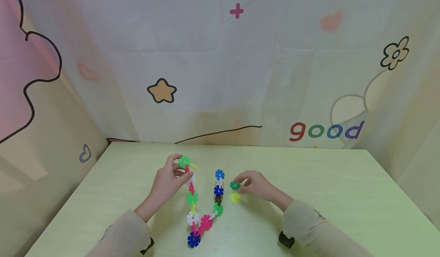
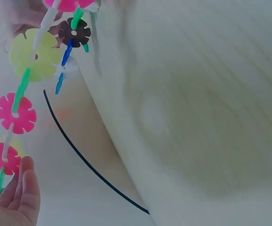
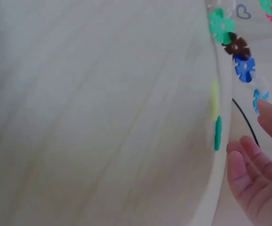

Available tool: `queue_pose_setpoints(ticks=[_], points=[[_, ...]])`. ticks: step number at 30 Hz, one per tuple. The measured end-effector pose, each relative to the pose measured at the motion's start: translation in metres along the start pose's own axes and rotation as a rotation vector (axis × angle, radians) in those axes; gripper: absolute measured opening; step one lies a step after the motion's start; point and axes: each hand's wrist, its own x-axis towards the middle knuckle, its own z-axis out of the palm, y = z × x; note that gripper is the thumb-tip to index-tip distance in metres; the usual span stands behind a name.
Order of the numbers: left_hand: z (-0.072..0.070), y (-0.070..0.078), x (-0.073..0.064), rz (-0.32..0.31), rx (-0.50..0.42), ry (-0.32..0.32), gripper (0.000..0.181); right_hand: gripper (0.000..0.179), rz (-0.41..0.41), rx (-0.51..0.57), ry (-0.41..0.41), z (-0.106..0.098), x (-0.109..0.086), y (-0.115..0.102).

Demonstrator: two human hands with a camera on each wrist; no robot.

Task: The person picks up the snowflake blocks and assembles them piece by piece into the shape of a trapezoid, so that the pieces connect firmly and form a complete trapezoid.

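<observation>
A long chain of slotted plastic snowflake discs [image 1: 192, 198] in green, white, pink, yellow, brown and blue forms a U in front of me. My left hand [image 1: 165, 182] pinches its upper left end, around a pink disc [image 2: 5, 157] close to the light green end disc [image 1: 184, 162]. The other arm of the U ends in a light blue disc [image 1: 219, 174]. My right hand [image 1: 257, 186] has its fingers loosely bent with nothing between them in the right wrist view. It is beside a dark green disc [image 1: 235, 185] and a yellow disc [image 1: 235, 198], both loose from the chain.
The pale wooden table [image 1: 330, 196] runs back to a printed curtain [image 1: 220, 70], which also hangs at both sides. A dark blue disc [image 1: 194, 240] marks the chain's bend, nearest to me.
</observation>
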Motion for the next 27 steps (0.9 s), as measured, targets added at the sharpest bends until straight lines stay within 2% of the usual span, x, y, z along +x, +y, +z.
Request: queue_pose_setpoints(ticks=[9, 17, 27], points=[[-0.008, -0.007, 0.004, -0.021, 0.013, 0.005, 0.058, 0.025, -0.044, -0.077, -0.132, 0.002, 0.001, 0.013], [-0.010, -0.008, 0.004, -0.024, 0.009, -0.003, 0.058, 0.025, -0.076, -0.253, -0.151, 0.008, 0.007, 0.012], [-0.009, -0.009, 0.003, -0.034, 0.005, -0.002, 0.059, 0.021, -0.069, -0.308, -0.180, 0.008, 0.008, 0.011]])
